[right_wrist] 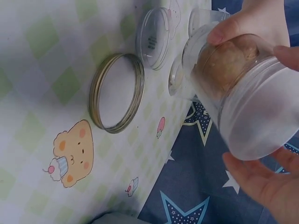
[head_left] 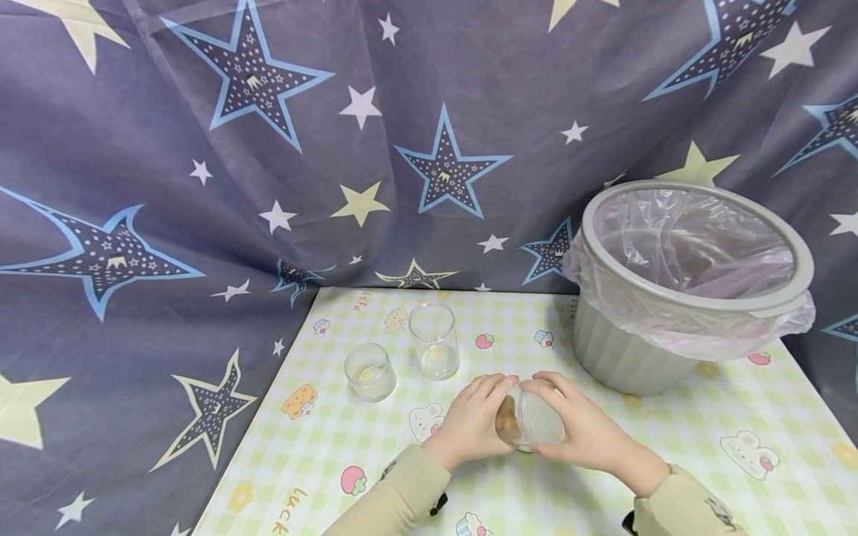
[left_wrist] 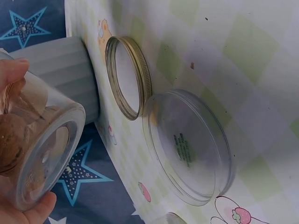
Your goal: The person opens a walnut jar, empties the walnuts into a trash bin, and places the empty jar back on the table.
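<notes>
Tilted on its side above the table is a clear jar (head_left: 507, 423) holding round brown walnut-like things (right_wrist: 226, 65). My left hand (head_left: 472, 418) grips the jar's body, its base showing in the left wrist view. On the jar's other end sits a frosted white lid (right_wrist: 266, 114), and my right hand (head_left: 582, 424) holds it by the rim with fingers and thumb spread around it. Both wrist views show a gold metal ring (left_wrist: 128, 77) and a clear shallow round lid (left_wrist: 187, 147) lying on the table; in the head view the hands and jar hide them.
A short clear cup (head_left: 371, 376) and a taller clear cup (head_left: 436, 346) stand left of the hands. At the right rear is a grey bin (head_left: 623, 350) lined with a pinkish bag. The checked tablecloth (head_left: 375, 487) meets a star-patterned curtain (head_left: 302, 201) behind.
</notes>
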`<state>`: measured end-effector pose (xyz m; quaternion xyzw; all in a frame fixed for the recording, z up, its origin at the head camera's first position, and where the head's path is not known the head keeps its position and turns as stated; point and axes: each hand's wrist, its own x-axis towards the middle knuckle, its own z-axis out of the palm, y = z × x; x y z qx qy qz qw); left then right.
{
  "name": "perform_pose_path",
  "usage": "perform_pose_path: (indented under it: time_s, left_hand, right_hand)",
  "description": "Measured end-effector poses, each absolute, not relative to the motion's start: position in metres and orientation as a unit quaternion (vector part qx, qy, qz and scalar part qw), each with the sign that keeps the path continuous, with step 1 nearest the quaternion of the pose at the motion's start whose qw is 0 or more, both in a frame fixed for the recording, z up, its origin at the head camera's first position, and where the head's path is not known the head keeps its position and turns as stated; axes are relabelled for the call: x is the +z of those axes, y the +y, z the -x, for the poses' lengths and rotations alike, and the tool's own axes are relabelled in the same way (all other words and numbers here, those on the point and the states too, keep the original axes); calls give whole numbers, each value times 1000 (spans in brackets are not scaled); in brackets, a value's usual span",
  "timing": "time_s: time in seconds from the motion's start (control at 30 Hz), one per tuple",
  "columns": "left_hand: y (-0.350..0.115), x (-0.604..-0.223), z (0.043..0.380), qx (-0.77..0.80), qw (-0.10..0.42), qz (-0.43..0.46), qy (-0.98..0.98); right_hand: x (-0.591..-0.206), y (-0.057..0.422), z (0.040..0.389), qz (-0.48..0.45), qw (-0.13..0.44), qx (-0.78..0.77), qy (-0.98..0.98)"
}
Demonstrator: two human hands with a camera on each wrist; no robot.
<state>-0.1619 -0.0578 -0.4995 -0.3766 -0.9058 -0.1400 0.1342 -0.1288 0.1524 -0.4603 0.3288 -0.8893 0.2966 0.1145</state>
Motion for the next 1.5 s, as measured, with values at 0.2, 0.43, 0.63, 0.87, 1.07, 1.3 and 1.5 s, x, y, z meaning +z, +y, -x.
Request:
perform_pose_path:
  time_s: [0.2, 0.43, 0.63, 0.87, 1.07, 1.3, 1.5]
  left_hand:
    - [-60, -497, 161, -154, 115, 365, -911]
    - [-62, -496, 163, -153, 122, 360, -912]
    - [-65, -496, 162, -178, 108, 351, -913]
    - [-70, -494, 162, -209, 90, 328, -917]
    - [-76, -493, 162, -238, 95, 318, -913]
    - [-82, -496, 163, -267, 90, 302, -911]
    - [-85, -497, 164, -276, 81, 291, -912]
  right_hand:
    - [-460, 157, 129, -352, 147, 297, -876]
    - [-458, 159, 130, -342, 161, 314, -871]
    - [-462, 164, 131, -320, 178, 335, -868]
    - [-462, 172, 134, -277, 207, 332, -878]
    - [-463, 180, 132, -236, 175, 334, -896]
    - [-476, 192, 132, -207, 122, 322, -916]
    - [-494, 200, 134, -180, 64, 297, -936]
